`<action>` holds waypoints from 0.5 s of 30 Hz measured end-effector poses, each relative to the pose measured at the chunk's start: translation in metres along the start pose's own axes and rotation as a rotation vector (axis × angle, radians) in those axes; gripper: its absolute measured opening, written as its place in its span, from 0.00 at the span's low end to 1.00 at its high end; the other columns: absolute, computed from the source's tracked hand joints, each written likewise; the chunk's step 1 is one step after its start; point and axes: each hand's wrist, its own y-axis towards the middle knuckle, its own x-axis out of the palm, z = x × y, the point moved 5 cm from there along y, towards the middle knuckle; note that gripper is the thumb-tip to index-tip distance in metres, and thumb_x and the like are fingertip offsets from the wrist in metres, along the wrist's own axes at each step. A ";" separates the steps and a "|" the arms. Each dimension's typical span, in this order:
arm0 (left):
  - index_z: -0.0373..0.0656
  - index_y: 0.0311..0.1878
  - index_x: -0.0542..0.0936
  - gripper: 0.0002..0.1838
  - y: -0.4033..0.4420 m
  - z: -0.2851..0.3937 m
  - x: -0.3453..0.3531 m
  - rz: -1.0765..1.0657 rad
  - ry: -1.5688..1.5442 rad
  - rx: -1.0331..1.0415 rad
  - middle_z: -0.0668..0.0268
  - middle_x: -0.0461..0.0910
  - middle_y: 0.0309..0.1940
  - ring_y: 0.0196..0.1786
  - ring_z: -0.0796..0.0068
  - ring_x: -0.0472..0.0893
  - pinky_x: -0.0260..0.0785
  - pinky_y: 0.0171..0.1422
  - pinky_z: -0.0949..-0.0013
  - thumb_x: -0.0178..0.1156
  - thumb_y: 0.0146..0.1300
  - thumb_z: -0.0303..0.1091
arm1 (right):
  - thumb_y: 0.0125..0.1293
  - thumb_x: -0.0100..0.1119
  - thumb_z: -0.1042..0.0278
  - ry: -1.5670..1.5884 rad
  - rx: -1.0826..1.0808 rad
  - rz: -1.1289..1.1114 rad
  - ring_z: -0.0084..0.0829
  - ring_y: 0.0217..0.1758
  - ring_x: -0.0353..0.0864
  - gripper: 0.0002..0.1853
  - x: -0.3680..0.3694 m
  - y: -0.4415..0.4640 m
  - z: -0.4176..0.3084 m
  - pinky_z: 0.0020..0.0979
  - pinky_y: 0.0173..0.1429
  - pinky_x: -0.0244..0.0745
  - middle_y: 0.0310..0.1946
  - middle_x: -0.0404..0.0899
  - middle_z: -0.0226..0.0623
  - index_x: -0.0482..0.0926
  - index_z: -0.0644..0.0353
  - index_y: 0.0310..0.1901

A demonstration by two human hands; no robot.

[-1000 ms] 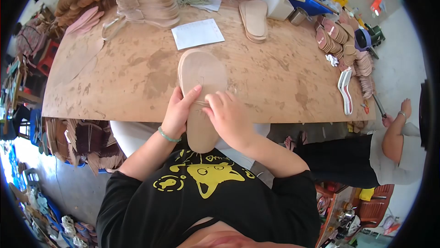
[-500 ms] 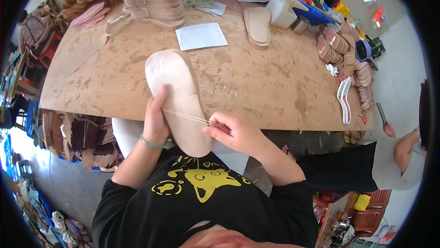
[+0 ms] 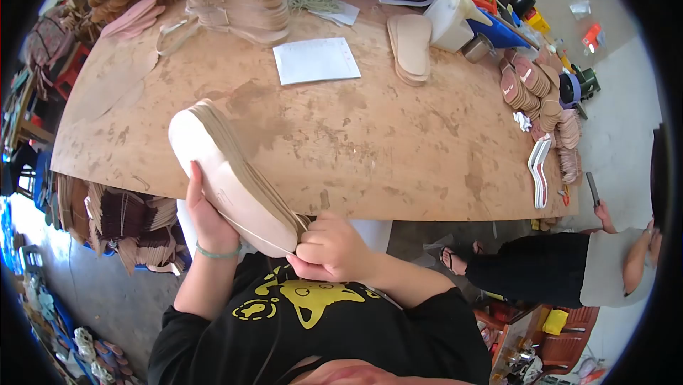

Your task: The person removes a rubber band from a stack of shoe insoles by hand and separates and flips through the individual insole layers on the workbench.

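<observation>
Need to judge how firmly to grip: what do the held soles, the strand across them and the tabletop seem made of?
The held soles: perhaps leather or a synthetic sheet; smooth, pale, glossy where light hits. The strand: possibly elastic or string; thin, pale, drawn straight. The tabletop: probably plywood; brown sheet, blotched, with a dull finish.

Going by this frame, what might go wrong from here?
The thin band runs taut to the right hand, so it might snap or slip free. The stack of insoles is tilted in the left hand, so its layers could slide out of line. Its lower end overhangs the near edge of the table, so a lost grip might drop it off.
</observation>
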 end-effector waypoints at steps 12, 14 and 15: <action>0.33 0.63 0.71 0.26 0.050 0.087 -0.014 -0.478 -0.301 0.043 0.50 0.75 0.58 0.53 0.54 0.81 0.80 0.56 0.54 0.47 0.77 0.47 | 0.65 0.63 0.67 0.273 0.238 -0.218 0.38 0.27 0.70 0.17 0.002 -0.042 0.014 0.35 0.36 0.64 0.22 0.68 0.35 0.68 0.57 0.20; 0.33 0.63 0.70 0.25 0.042 0.104 -0.015 -0.473 -0.110 0.140 0.49 0.74 0.58 0.53 0.55 0.80 0.80 0.55 0.55 0.47 0.77 0.47 | 0.68 0.62 0.66 0.481 0.428 -0.149 0.38 0.35 0.72 0.14 -0.002 -0.051 0.024 0.34 0.41 0.67 0.31 0.71 0.37 0.72 0.59 0.25; 0.34 0.62 0.69 0.25 0.037 0.105 -0.016 -0.412 -0.059 0.125 0.52 0.77 0.54 0.49 0.58 0.82 0.81 0.52 0.56 0.47 0.77 0.48 | 0.70 0.61 0.67 0.401 0.346 -0.181 0.36 0.43 0.71 0.09 -0.013 -0.050 0.026 0.31 0.46 0.68 0.42 0.69 0.38 0.75 0.60 0.32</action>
